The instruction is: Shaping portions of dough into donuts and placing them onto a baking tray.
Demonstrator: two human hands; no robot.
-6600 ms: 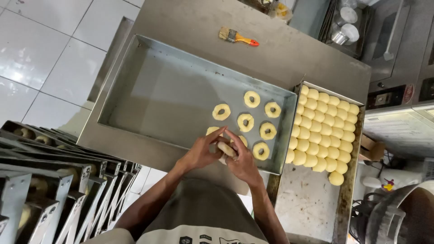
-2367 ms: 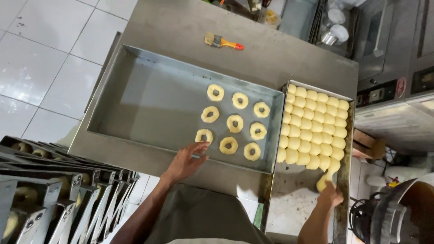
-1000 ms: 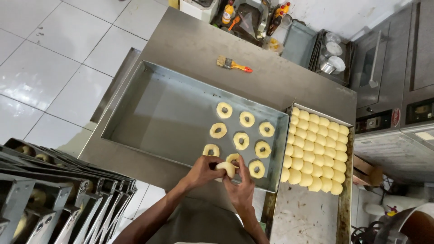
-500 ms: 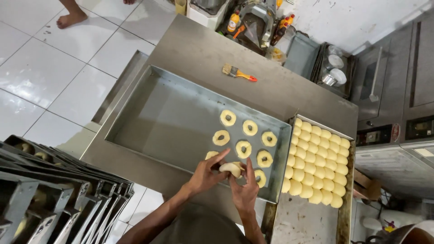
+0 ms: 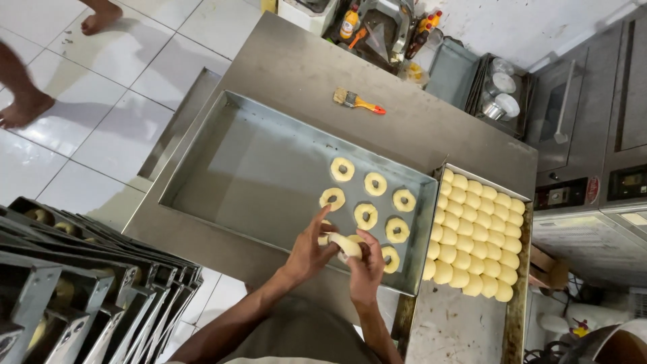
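A steel table (image 5: 296, 64) stands on a white tiled floor (image 5: 101, 94), with ovens (image 5: 593, 128) along the right wall and a rack of stacked trays (image 5: 81, 283) at lower left. Another person's bare feet (image 5: 27, 108) show at the upper left. On the table lies a large metal tray (image 5: 249, 168), its long axis running from upper left to lower right; seven dough rings (image 5: 366, 216) sit in its right end. Just beside it on the right, a smaller tray (image 5: 517, 296) is packed with round dough balls (image 5: 472, 236). A brush (image 5: 357, 102) with an orange handle lies on the table beyond the large tray, handle pointing right. Over the tray's near right corner, the left hand (image 5: 306, 253) and right hand (image 5: 366, 266) meet around a dough piece (image 5: 346, 245), a pale oblong lying roughly left to right, tilted down to the right. Both hands are half curled, fingers pinching the dough from either side, the left at its left end, the right at its right end.
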